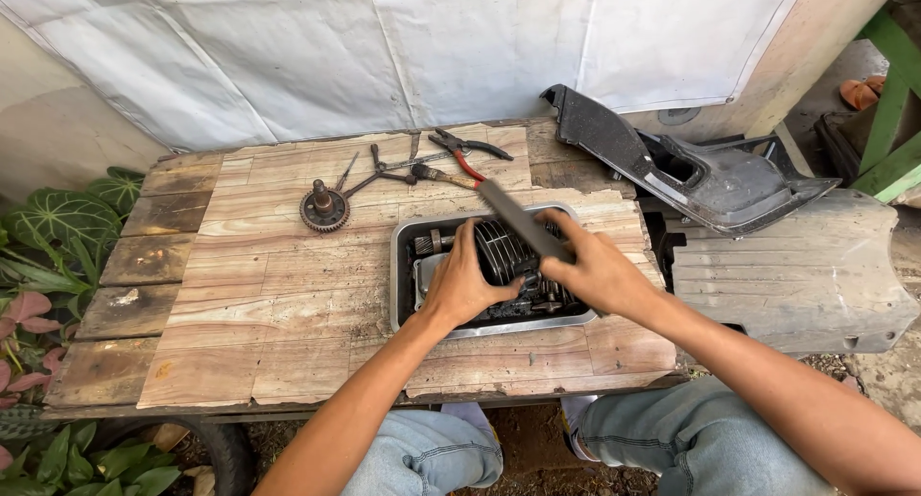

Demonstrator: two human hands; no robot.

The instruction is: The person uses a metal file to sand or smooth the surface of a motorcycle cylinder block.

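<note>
A metal tray (403, 229) sits on a low wooden table (278, 295) and holds a dark, finned engine block (499, 251) with oily parts around it. My left hand (462, 280) rests on the left side of the engine block, fingers spread over the fins. My right hand (590, 266) grips a long flat grey tool (513, 216) with a wooden handle end, held diagonally above the tray and pointing up-left.
A toothed gear on a shaft (323, 206) lies on the table's far left part. Red-handled pliers (468, 151) and several small hand tools (384, 170) lie along the far edge. Black plastic vehicle panels (710, 175) lie to the right. Leafy plants (58, 227) stand left.
</note>
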